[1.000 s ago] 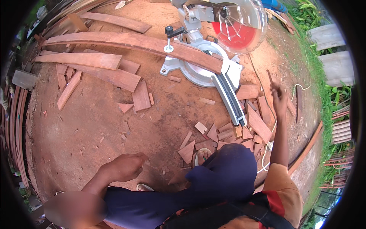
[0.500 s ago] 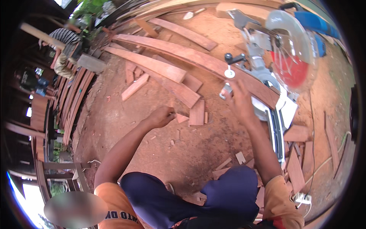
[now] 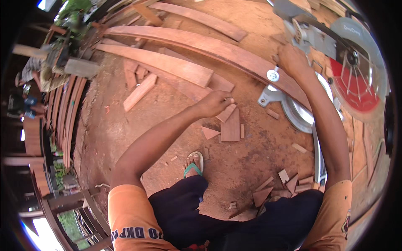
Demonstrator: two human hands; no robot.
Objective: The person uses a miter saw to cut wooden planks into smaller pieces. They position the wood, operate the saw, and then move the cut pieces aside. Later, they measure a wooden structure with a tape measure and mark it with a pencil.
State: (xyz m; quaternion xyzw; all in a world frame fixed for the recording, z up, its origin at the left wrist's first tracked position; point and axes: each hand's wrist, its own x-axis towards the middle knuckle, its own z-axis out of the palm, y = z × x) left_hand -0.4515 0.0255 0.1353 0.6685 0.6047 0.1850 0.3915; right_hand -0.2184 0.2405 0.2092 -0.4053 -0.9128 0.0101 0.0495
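My right hand is closed around the crank handle of a clamp, mostly hidden by the fingers. The clamp's round metal pad sits over a long, curved reddish plank. That plank's near end lies on the base of a mitre saw, whose blade is under a clear guard with a red part. My left hand is curled closed over the near end of another plank; whether anything is inside it is hidden. A triangular offcut and a short board lie just below.
Several offcuts are heaped by my right knee. My sandalled foot stands on the dirt floor. Further planks lie at the back. At the far left, people sit near stacked long boards.
My right hand has moved up from beside the clamp onto its crank handle. My left hand has risen away from the triangular offcut toward the plank ends. The view has shifted.
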